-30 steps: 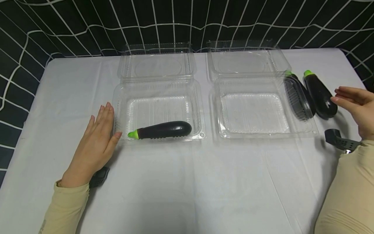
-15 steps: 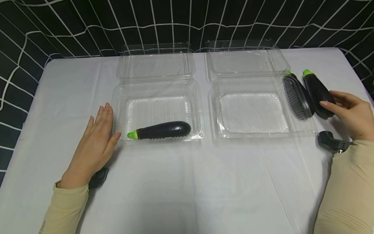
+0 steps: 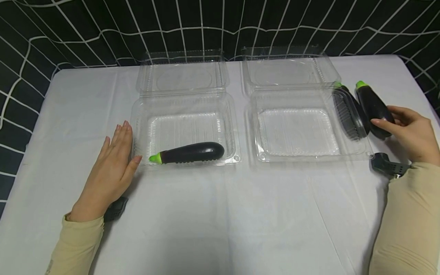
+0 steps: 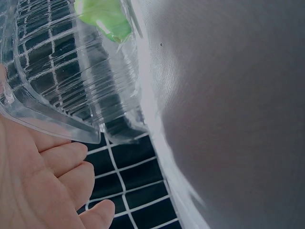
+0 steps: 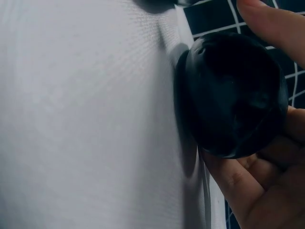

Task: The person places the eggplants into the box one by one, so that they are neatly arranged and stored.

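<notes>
At the table's right side, my right hand (image 3: 412,131) holds the thick lower end of a dark eggplant (image 3: 371,101) with a green cap, thumb on one side and fingers on the other. The right wrist view shows the eggplant's rounded end (image 5: 238,95) between thumb and fingers, low against the cloth. My left hand (image 3: 108,173) lies with straight fingers along the left side of an open clear plastic clamshell container (image 3: 185,126). Another eggplant (image 3: 192,152) lies across that container's front, its green cap (image 4: 107,21) showing in the left wrist view.
A second open clear clamshell (image 3: 295,131) stands to the right. Against its right side lies one more eggplant (image 3: 350,110), partly seen through the plastic. Both lids lean back towards a dark wall with white netting (image 3: 213,28). White cloth (image 3: 213,221) covers the table.
My right hand has moved left onto the rightmost eggplant and taken hold of its thick end. The left hand and the containers have stayed in place.
</notes>
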A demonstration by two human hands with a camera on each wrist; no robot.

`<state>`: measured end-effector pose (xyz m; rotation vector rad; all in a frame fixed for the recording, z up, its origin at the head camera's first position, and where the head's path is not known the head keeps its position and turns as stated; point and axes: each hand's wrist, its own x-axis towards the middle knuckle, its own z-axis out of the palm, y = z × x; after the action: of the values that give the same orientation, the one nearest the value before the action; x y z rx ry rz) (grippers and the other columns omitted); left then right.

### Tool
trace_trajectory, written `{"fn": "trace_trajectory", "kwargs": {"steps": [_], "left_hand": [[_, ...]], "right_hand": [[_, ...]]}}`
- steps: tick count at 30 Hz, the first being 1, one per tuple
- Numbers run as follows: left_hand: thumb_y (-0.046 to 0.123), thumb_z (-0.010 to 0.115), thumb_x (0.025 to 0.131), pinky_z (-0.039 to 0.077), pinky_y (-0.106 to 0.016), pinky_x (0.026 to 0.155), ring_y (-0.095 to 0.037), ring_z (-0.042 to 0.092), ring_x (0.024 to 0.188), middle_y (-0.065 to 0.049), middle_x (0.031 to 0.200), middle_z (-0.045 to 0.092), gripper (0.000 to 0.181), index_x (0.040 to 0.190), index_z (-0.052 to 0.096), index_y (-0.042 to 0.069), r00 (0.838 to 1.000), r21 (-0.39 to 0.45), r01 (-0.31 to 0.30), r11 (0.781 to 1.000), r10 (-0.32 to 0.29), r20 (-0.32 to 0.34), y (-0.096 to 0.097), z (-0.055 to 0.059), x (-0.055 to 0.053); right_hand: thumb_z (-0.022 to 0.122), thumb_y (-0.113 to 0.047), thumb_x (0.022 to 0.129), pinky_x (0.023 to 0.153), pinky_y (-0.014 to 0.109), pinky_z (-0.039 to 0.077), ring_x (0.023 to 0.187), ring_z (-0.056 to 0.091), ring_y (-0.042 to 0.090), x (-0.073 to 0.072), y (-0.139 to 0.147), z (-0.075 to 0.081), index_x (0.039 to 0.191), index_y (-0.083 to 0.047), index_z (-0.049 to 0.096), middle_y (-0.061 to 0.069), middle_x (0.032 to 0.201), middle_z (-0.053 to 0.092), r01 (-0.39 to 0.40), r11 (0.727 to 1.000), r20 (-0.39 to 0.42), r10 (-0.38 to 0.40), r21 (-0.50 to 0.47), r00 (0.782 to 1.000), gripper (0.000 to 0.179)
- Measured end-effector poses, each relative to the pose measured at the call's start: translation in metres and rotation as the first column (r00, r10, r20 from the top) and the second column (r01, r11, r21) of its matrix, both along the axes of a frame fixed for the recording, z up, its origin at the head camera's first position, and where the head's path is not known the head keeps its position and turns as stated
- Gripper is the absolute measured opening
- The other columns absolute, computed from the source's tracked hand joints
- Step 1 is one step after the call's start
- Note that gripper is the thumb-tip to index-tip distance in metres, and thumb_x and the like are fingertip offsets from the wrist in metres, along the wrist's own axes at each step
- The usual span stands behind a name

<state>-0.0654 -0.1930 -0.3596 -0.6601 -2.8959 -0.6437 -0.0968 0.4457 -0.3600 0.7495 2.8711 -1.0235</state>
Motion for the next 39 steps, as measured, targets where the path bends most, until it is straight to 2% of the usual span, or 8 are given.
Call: {"fn": "trace_trajectory", "kwargs": {"steps": [4,6,16,22,23,29,35,39], "left_hand": [[0.038,0.033,0.103,0.007,-0.047,0.114,-0.029,0.011,0.143,-0.021,0.154,0.016,0.065,0.146,0.018,-0.009,1.000,-0.002,0.003,1.000,-0.003,-0.003,0.000,0.000,-0.001],[0.039,0.033,0.103,0.007,-0.047,0.114,-0.029,0.011,0.143,-0.021,0.154,0.016,0.066,0.146,0.017,-0.009,1.000,-0.002,0.004,1.000,-0.004,-0.004,0.000,0.000,-0.001],[0.041,0.031,0.103,0.007,-0.047,0.114,-0.029,0.010,0.143,-0.020,0.154,0.015,0.067,0.146,0.017,-0.009,1.000,-0.001,0.009,1.000,-0.009,0.002,0.001,0.001,-0.001],[0.041,0.030,0.103,0.007,-0.047,0.114,-0.029,0.010,0.143,-0.020,0.154,0.014,0.067,0.146,0.017,-0.008,1.000,-0.008,0.006,1.000,-0.006,0.002,0.001,0.001,-0.002],[0.041,0.030,0.103,0.007,-0.047,0.114,-0.028,0.010,0.143,-0.020,0.154,0.014,0.067,0.147,0.016,-0.008,1.000,-0.009,0.005,1.000,-0.005,0.003,0.001,0.001,-0.002],[0.040,0.031,0.103,0.007,-0.047,0.114,-0.029,0.010,0.143,-0.020,0.154,0.014,0.067,0.146,0.016,-0.009,1.000,-0.009,0.002,1.000,-0.002,0.007,0.001,0.001,-0.001],[0.040,0.031,0.103,0.007,-0.047,0.114,-0.029,0.011,0.143,-0.020,0.154,0.015,0.067,0.146,0.017,-0.008,1.000,-0.005,0.003,1.000,-0.003,0.006,0.000,0.002,-0.001],[0.041,0.030,0.103,0.007,-0.047,0.114,-0.029,0.010,0.143,-0.020,0.154,0.014,0.067,0.146,0.016,-0.008,1.000,-0.008,0.000,1.000,0.000,0.015,0.000,0.001,0.000]], "right_hand": [[0.067,-0.041,0.086,0.071,0.007,0.032,0.088,0.040,-0.008,0.000,0.000,0.000,0.145,-0.004,0.035,0.001,0.128,0.048,-0.007,1.000,-0.020,0.007,0.006,1.000,0.077],[0.067,-0.040,0.085,0.068,0.005,0.032,0.086,0.040,-0.008,0.000,0.001,0.000,0.144,-0.003,0.037,-0.004,0.122,0.049,-0.005,1.000,-0.023,0.005,0.002,1.000,0.076],[0.066,-0.041,0.086,0.066,0.004,0.033,0.086,0.041,-0.007,0.000,0.002,-0.001,0.144,-0.005,0.039,-0.012,0.111,0.050,0.012,1.000,-0.019,-0.012,-0.004,1.000,0.073],[0.064,-0.041,0.087,0.070,0.006,0.034,0.088,0.042,-0.006,0.001,0.001,-0.001,0.144,-0.006,0.040,-0.010,0.116,0.050,0.034,0.999,-0.014,-0.034,-0.001,0.999,0.070],[0.064,-0.040,0.088,0.072,0.007,0.034,0.090,0.042,-0.006,0.001,0.002,-0.001,0.144,-0.006,0.039,-0.006,0.121,0.050,0.038,0.999,-0.011,-0.038,0.000,0.999,0.070],[0.071,-0.034,0.084,0.068,0.003,0.036,0.088,0.046,-0.007,-0.007,0.028,-0.020,0.139,-0.016,0.049,-0.016,0.110,0.054,0.042,0.997,-0.086,-0.047,-0.065,0.995,0.062],[0.063,-0.033,0.089,0.076,0.006,0.036,0.094,0.043,-0.007,-0.001,0.003,-0.003,0.143,-0.007,0.041,-0.011,0.122,0.051,0.072,0.997,-0.029,-0.073,-0.026,0.997,0.064],[0.063,-0.032,0.089,0.069,0.003,0.035,0.092,0.044,-0.006,0.000,0.002,-0.001,0.143,-0.008,0.042,-0.013,0.120,0.051,0.076,0.996,-0.041,-0.078,-0.046,0.996,0.062]]}}
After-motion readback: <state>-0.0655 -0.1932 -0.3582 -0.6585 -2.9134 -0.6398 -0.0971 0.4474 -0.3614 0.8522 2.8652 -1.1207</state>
